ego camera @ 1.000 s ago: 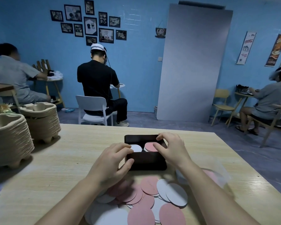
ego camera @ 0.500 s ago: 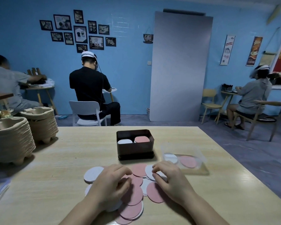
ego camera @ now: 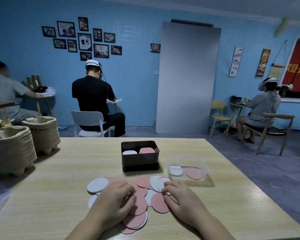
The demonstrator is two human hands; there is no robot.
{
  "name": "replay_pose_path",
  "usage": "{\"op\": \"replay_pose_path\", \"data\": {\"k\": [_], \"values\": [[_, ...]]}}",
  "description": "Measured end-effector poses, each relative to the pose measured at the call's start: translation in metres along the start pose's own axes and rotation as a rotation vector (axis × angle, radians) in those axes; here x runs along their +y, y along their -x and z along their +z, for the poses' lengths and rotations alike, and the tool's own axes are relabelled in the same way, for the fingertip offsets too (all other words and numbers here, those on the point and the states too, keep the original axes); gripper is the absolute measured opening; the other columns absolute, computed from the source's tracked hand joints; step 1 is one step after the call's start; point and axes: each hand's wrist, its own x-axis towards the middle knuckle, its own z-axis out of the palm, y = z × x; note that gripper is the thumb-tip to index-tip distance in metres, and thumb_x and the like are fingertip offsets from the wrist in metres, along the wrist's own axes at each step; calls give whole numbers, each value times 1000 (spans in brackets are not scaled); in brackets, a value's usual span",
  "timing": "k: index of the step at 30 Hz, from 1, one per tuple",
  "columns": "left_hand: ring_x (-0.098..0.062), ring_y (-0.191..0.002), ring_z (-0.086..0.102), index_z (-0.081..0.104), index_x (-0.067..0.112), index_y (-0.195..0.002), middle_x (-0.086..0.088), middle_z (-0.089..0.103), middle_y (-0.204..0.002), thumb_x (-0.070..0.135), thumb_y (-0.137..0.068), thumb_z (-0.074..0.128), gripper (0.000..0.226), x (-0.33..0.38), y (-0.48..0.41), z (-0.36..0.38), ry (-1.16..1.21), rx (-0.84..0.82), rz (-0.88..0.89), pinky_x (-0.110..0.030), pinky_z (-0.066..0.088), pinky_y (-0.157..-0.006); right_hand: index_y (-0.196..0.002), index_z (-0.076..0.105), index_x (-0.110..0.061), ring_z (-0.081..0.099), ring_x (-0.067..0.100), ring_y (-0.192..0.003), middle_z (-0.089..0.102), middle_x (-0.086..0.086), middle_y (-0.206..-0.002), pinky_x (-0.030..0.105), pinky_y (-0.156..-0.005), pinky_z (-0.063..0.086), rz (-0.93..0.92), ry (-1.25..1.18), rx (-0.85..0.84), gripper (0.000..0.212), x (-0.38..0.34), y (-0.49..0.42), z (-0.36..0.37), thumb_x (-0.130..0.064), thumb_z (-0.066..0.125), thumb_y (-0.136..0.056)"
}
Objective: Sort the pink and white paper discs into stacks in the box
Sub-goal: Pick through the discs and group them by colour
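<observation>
At the near edge of the pale wood-grain table (ego camera: 59,196) lies a loose pile of pink and white round paper discs (ego camera: 140,205), overlapping one another. The left hand (ego camera: 114,203) lies on the pile's 9 o'clock side, fingers curled down onto pink discs. Whether it grips any of them I cannot tell. The right hand (ego camera: 182,201) sits at the 3 o'clock side, bent fingertips touching a white disc and thumb against a pink one. Whether that is a true pinch I cannot tell either.

At 12 o'clock from the pile stands the dark brown rectangular box (ego camera: 139,160), holding a white stack (ego camera: 129,152) on its left and a pink stack (ego camera: 146,150) on its right, side by side. At 2 o'clock a clear plastic tub (ego camera: 203,164) holds one white and one pink disc.

Two stacks of beige moulded-pulp cup carriers (ego camera: 10,149) occupy the table's 10 o'clock corner.

Beyond the table, the room has blue walls, a cluster of black-framed pictures (ego camera: 83,40) at 11 o'clock and a tall grey panel (ego camera: 187,78) leaning at 1 o'clock. A person in black (ego camera: 93,99) sits with their back turned on a white chair at 12 o'clock. Others sit at small tables at far left and far right.
</observation>
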Motion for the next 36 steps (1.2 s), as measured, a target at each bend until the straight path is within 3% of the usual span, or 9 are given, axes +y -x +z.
{"op": "replay_pose_path", "data": {"k": [3,8,15,19,24,32,36], "values": [[-1,-90,54,60,34,-95,22,57,-89,48,-92,52,17,0,-1,0,2,7,4,-26,48,-75,-107,60,-33,40,-1,-124,49,-25,-130,14,-99,32,16,-10,23,20,-1,0,-1,-44,50,-94],[-3,-90,55,60,33,-94,21,58,-89,49,-93,51,18,-1,-1,2,3,-5,6,-29,48,-74,-98,54,-30,48,8,-106,56,-20,-112,30,-89,45,86,40,50,22,-1,-2,1,-50,48,-90],[-4,-88,54,60,33,-93,21,58,-88,49,-93,50,19,-1,-1,1,7,-6,8,-29,48,-73,-97,59,-34,47,0,-122,50,-31,-123,28,-98,43,27,-61,-11,15,1,-1,0,-46,55,-90],[-3,-89,54,60,33,-93,21,58,-89,49,-93,51,19,-1,-1,1,8,-11,6,-29,49,-74,-98,56,-33,42,-5,-126,50,-29,-127,26,-101,41,38,-85,-27,23,-2,-2,-3,-55,57,-89],[-3,-88,53,59,33,-93,22,57,-89,49,-93,51,18,0,-1,1,-3,-18,6,-28,48,-74,-103,52,-35,47,4,-103,57,-20,-106,28,-89,45,90,9,-42,43,-6,-8,-4,-71,55,-80],[-2,-91,55,61,34,-99,23,59,-94,49,-95,49,19,-2,-5,2,-15,-18,0,-29,50,-74,-106,57,-33,53,4,-97,60,-19,-103,26,-84,46,104,-35,67,39,-4,-6,-5,-63,59,-81],[-3,-92,55,62,34,-104,22,58,-96,49,-95,51,20,1,-16,4,-44,-39,20,-28,49,-75,-107,61,-30,52,1,-89,62,-18,-103,19,-76,42,162,-80,151,37,-1,-3,-7,-55,67,-80]]}}
